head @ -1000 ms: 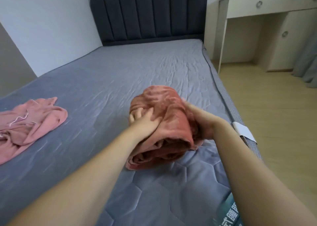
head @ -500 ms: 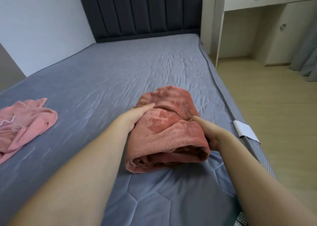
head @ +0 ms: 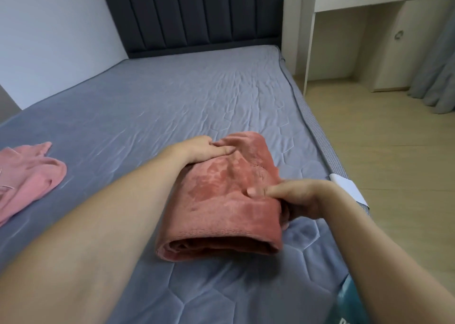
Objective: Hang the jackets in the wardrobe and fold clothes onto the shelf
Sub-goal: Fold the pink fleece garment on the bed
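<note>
A folded rust-red fleece garment [head: 221, 200] lies on the grey mattress [head: 172, 97] near its right edge. My left hand [head: 204, 148] rests flat on the garment's far left corner, fingers straight. At the garment's right side my right hand [head: 288, 198] grips the fold, thumb on top and fingers tucked under the layers. A crumpled pink garment [head: 27, 176] lies at the mattress's left side, partly out of frame.
A dark padded headboard [head: 197, 13] stands at the far end. A white dressing table with drawer and cupboard [head: 369, 28] is at the right, beside a grey curtain [head: 438, 72]. Wooden floor [head: 394, 163] runs along the bed's right edge. A white tag [head: 347, 185] hangs off that edge.
The red garment has been laid flatter on the mattress. My left hand slid from its middle to the far left corner, and my right hand shifted to the near right side.
</note>
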Motion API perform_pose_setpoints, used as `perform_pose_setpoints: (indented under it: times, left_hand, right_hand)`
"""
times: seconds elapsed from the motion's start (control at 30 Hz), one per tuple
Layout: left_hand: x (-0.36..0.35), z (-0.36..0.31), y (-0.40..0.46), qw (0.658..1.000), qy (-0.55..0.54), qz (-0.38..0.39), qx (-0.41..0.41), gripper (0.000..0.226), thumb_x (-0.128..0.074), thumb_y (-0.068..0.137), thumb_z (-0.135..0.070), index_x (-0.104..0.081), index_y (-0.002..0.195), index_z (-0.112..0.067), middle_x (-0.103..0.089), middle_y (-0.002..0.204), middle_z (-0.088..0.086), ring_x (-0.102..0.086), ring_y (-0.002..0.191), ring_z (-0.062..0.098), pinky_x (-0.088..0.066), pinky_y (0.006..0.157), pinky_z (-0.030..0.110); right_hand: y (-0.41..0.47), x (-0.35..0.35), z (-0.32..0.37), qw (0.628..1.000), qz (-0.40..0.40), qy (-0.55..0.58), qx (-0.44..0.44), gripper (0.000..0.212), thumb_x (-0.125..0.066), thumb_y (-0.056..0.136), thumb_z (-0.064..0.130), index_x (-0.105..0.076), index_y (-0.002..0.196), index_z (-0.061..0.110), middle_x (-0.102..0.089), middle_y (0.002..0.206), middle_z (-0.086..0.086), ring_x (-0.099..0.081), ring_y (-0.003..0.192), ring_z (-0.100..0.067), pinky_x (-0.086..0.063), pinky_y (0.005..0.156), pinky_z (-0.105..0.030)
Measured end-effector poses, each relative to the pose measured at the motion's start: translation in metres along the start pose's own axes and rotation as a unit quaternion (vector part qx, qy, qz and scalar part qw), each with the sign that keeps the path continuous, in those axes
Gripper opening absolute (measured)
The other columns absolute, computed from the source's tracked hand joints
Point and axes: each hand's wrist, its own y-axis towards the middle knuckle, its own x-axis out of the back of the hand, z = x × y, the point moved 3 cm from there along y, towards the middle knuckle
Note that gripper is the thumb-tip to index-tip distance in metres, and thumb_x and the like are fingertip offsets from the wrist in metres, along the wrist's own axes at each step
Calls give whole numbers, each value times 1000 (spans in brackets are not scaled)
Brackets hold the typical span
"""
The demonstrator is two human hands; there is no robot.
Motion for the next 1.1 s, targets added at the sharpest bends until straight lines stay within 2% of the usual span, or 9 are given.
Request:
perform_pose_setpoints:
  times: [0.17,0.3,0.4,0.5,0.57,0.7,0.87,1.03,1.1]
  left_hand:
    - [-17,-4,10,987,-60,126,76,104,-53,36,-103,-65,118,-40,-68,119,-5,-66,105,20,-43,105,42]
    - [-25,18,5,961,-155,193,125,99,-62,34,-98,-70,111,-36,-73,111,2,-70,102,23,-54,92,35]
    - [-31,26,-5,943,-236,214,95,88,-70,39,-88,-67,110,-37,-75,107,3,-72,96,21,-58,72,29]
    - [-17,36,-18,926,-292,217,101,84,-82,41,-72,-71,110,-27,-74,107,8,-72,97,24,-56,77,33]
    - [12,45,-32,912,-326,224,113,77,-90,38,-62,-78,101,-18,-74,107,10,-72,96,25,-58,77,34]
    - [117,60,-82,883,-400,209,129,77,-97,23,-56,-81,87,-15,-75,104,10,-73,92,23,-59,71,34]
    - [283,62,-181,867,-465,96,151,66,-91,45,-48,-77,102,-17,-72,112,14,-69,105,29,-50,97,41]
    - [500,81,-332,826,-516,-106,198,69,-88,45,-44,-75,105,-11,-74,99,18,-72,91,34,-55,89,45]
    - [575,92,-399,798,-542,-153,215,53,-85,56,-39,-77,100,-10,-74,98,20,-72,86,32,-56,84,42]
  right_hand:
    - [-4,15,-11,990,-86,99,55,61,-69,71,7,-49,128,17,-65,114,-18,-65,101,-34,-50,97,-49]
    - [-3,29,-6,964,-149,197,97,21,-60,81,3,-56,102,9,-68,77,-13,-69,60,-21,-53,50,-28]
    - [-5,20,-5,969,-56,226,78,14,-57,77,11,-62,64,10,-57,57,-8,-57,50,-19,-48,49,-25]
    - [-8,9,7,971,-13,234,46,9,-59,72,13,-64,68,8,-59,60,-11,-59,53,-22,-51,53,-28]
    - [-9,-2,33,978,-28,201,43,23,-60,73,7,-63,95,4,-66,76,-15,-65,64,-25,-55,58,-32]
    - [-19,-44,148,995,-34,86,41,85,-66,58,6,-40,137,21,-57,123,-17,-65,102,-34,-57,78,-46]
    - [-59,-106,336,999,3,28,41,98,-69,52,13,-34,140,35,-55,124,-11,-66,99,-30,-59,74,-40]
    - [-136,-205,568,996,82,-28,20,107,-78,50,23,-33,146,28,-51,136,-13,-64,106,-33,-55,89,-46]
    - [-167,-256,646,984,174,7,24,84,-79,60,28,-51,137,9,-58,130,-21,-62,109,-34,-50,97,-50]
